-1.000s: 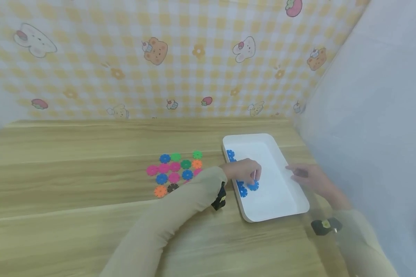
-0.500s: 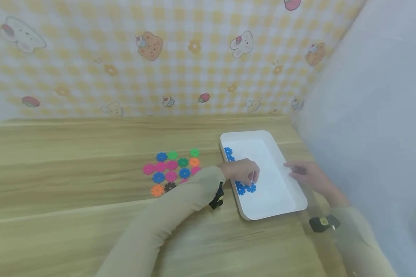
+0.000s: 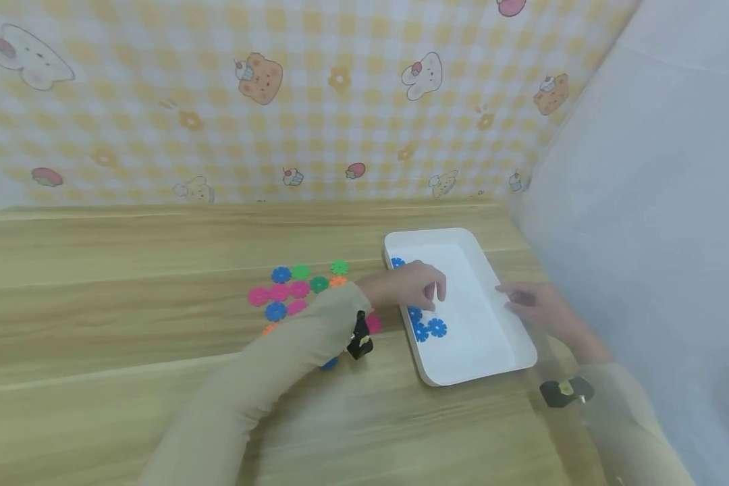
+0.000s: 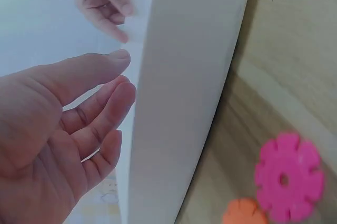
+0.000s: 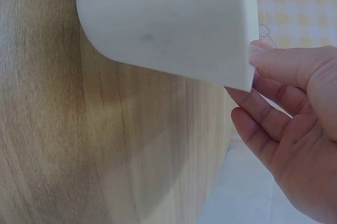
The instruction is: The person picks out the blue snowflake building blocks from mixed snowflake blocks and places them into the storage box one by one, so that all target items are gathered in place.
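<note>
My left hand (image 3: 414, 286) hovers over the left side of a white tray (image 3: 480, 361), thumb and fingers loosely bent. The left wrist view shows nothing between the thumb and fingers of that hand (image 4: 63, 124). Below it, several blue snowflake discs (image 3: 437, 328) lie along the tray's left inner wall; the hand hides part of that row. At the tray's right edge, my right hand (image 3: 543, 312) pinches the rim. In the right wrist view, its thumb is on one side of the tray wall (image 5: 163, 24) and the fingers are on the other.
Left of the tray, loose snowflake discs in pink (image 3: 258, 296), blue (image 3: 275, 311), green (image 3: 300, 272) and orange lie on the wooden table (image 3: 127, 283), partly under my left sleeve (image 3: 279, 378). A checked cloth (image 3: 316, 135) hangs behind; a white sheet (image 3: 662, 202) stands at right.
My left hand has let go of a blue disc, which now lies beside the others in the tray, and has moved slightly up and left. The right hand keeps its grip on the rim.
</note>
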Motion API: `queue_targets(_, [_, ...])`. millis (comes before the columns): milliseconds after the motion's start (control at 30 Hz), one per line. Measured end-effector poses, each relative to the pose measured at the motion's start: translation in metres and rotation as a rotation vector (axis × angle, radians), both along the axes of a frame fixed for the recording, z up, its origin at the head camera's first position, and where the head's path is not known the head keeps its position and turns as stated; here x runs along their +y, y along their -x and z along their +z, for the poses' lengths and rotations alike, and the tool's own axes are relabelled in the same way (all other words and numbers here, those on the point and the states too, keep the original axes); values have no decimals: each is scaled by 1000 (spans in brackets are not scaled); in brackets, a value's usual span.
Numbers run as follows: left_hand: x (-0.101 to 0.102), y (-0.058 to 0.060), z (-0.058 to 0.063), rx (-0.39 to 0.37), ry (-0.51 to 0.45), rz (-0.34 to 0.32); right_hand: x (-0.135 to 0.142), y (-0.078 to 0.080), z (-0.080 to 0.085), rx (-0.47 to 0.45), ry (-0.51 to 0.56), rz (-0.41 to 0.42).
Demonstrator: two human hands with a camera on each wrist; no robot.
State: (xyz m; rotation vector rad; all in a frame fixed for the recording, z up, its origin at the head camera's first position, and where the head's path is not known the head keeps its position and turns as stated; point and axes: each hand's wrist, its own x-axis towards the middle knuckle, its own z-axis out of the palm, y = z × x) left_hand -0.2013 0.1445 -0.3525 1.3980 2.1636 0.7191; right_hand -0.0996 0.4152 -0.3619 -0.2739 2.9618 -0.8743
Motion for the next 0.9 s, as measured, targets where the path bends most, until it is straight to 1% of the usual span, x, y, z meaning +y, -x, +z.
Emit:
queue_targets(100, [-16, 3, 3, 7, -40, -3, 1, 1, -1, -12, 8, -7])
queue_targets(167, [-27, 6, 3, 14, -59, -5, 2, 1, -2, -12, 9, -7])
queue_targets(400, [-64, 10, -1, 28, -69, 17, 0, -2, 0, -21, 14, -18])
queue_targets(567, [-90, 12, -3, 36, -39, 62, 0, -4, 2, -22, 3, -19])
queue_targets(733, [-117, 18, -8, 39, -23, 104, -1, -4, 4, -31, -7, -33])
queue_targets(800, [-127, 20, -9, 31, -14, 115, -2, -4, 4, -34, -8, -41])
queue_targets(900, [-139, 23, -10, 4, 27, 132, -4, -3, 5, -24, -10, -33])
